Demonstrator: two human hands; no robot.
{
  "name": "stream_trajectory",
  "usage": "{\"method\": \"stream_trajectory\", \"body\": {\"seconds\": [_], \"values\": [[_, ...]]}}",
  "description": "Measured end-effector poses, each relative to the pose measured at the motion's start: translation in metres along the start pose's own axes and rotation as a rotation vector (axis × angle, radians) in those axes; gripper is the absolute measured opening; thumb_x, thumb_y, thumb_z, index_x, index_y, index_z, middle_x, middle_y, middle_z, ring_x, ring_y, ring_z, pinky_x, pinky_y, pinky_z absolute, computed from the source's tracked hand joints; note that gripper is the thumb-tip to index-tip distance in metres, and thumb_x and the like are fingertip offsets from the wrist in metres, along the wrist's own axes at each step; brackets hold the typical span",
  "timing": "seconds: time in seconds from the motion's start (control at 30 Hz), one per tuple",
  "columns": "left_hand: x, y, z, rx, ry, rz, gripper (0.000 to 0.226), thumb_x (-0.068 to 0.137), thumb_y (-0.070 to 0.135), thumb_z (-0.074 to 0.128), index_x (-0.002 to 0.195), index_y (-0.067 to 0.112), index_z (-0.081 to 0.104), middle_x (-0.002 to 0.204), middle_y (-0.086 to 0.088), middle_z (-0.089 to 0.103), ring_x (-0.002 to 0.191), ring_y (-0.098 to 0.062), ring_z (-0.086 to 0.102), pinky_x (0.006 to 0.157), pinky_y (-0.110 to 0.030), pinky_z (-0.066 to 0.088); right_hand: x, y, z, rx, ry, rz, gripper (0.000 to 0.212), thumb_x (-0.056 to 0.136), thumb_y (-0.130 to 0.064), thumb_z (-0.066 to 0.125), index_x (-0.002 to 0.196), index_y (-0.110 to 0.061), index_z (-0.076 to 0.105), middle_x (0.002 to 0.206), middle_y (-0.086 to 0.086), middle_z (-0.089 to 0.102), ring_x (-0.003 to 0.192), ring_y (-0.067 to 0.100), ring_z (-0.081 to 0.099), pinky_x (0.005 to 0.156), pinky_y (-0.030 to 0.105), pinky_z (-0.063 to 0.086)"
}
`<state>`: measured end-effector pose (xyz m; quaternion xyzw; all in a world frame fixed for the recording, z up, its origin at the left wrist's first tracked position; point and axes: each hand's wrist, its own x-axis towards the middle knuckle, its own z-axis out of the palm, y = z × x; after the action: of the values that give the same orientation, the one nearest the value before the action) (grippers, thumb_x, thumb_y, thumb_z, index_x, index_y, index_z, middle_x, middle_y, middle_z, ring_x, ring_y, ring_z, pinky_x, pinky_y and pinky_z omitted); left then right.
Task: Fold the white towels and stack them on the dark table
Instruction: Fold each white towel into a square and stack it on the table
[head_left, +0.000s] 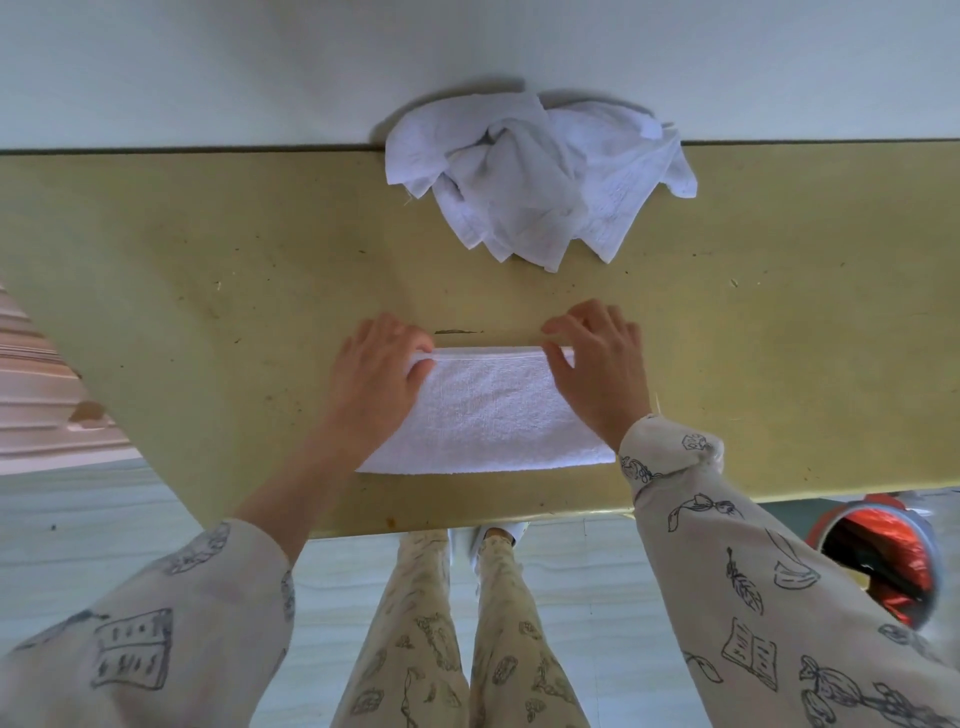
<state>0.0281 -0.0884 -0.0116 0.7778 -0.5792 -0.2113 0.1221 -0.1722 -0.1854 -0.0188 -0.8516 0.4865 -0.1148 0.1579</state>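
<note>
At the far left of the frame a pale ribbed surface (36, 395) shows beyond the corner of the yellowish desk (182, 249). Moving right, the left hand (376, 374) lies on the left end of the folded white towel (488, 415), its fingers (415, 358) curled round the upper left corner, where the hemmed edges meet, and pinching the layers there. The towel sits in the lower middle of the frame, near the desk's front edge, as a flat rectangle with its long axis running left to right across the picture; the fold appears to lie along the lower edge and the free hems along the upper one, though I cannot count the layers. Above it, well apart and pushed against the wall at the top centre, a heap of unfolded white towels (535, 176) lies crumpled, some corners hanging toward the viewer. Further right, the right hand (597, 364) holds the towel's upper right corner, thumb under the hem and fingers bent over it, so both hands clamp the same long upper edge at opposite ends. Because the towel lies lengthwise between the two hands, each about equally near its own corner, the next fold would most likely bring one short end across to the other. No finished stack is visible, and a dark table is not clearly in view. At the lower right, below the desk, a round bin with an orange liner (878, 561) stands on the floor.
</note>
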Motion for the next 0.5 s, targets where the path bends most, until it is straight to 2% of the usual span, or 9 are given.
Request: {"method": "stream_trajectory", "body": {"seconds": [0.07,0.2,0.33,0.5], "values": [[0.008,0.010,0.012,0.002,-0.048,0.075,0.014,0.087,0.018,0.060,0.099,0.011,0.062,0.104,-0.007,0.056,0.100,-0.025,0.049,0.084,-0.031,0.033,0.002,-0.008,0.004,0.012,-0.097,-0.093,0.008,0.079,-0.010,0.069,0.087,-0.010,0.069,0.088,0.007,0.063,0.083,0.026,0.058,0.076,0.036,0.038],[0.016,0.019,0.023,-0.034,-0.058,0.043,0.015,0.087,0.023,0.061,0.099,0.014,0.062,0.104,-0.004,0.055,0.101,-0.022,0.047,0.087,-0.031,0.030,0.003,-0.013,0.010,0.012,-0.279,-0.083,0.012,0.089,-0.019,0.058,0.096,-0.013,0.066,0.100,0.003,0.060,0.097,0.023,0.052,0.087,0.035,0.033],[0.021,0.021,0.022,-0.020,-0.092,0.000,0.016,0.086,0.026,0.061,0.099,0.016,0.062,0.105,-0.001,0.054,0.104,-0.020,0.044,0.091,-0.030,0.026,0.011,-0.013,0.011,-0.011,-0.353,-0.061,0.016,0.093,-0.026,0.051,0.100,-0.015,0.061,0.104,-0.002,0.057,0.100,0.019,0.048,0.092,0.034,0.032],[0.025,0.023,0.021,-0.053,-0.138,-0.016,0.011,0.087,0.023,0.061,0.094,0.015,0.062,0.102,0.002,0.056,0.105,-0.018,0.044,0.091,-0.028,0.022,0.016,-0.015,0.010,-0.058,-0.426,-0.042,0.020,0.094,-0.021,0.042,0.102,-0.012,0.058,0.106,0.002,0.056,0.101,0.020,0.047,0.090,0.035,0.036]]}}
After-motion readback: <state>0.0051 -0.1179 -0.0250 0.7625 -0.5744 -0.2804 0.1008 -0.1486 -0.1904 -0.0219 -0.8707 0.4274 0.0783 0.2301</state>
